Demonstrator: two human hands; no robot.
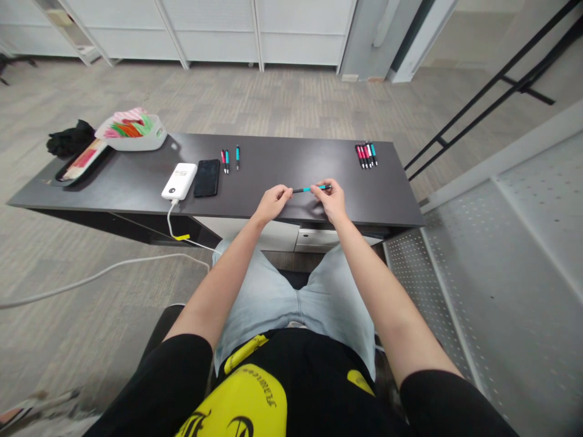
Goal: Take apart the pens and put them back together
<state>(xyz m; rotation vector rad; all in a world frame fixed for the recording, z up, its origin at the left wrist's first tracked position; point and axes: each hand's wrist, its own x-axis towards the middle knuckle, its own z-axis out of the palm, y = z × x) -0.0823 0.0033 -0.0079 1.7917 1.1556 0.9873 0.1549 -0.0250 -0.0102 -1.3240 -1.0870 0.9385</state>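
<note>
Between my two hands a teal and black pen (306, 189) is held level above the dark tabletop (291, 159). My left hand (274, 201) pinches its black end, fingers closed. The other end, partly hidden by fingers, is gripped by my right hand (331, 197). To the right lies a row of several pens (366, 155), red, teal and one pale, side by side. Left of my hands are a red pen (223, 160) and a teal pen (226, 161) close together, with another teal pen (237, 157) a little apart.
A black phone (206, 178) and a white power bank (179, 181) with a cable (170, 220) lie left of the pens. Farther left stand a white basket (157, 136) of colourful items, a black tray (82, 165) and a black cloth (70, 139). A perforated panel (510, 255) is at right.
</note>
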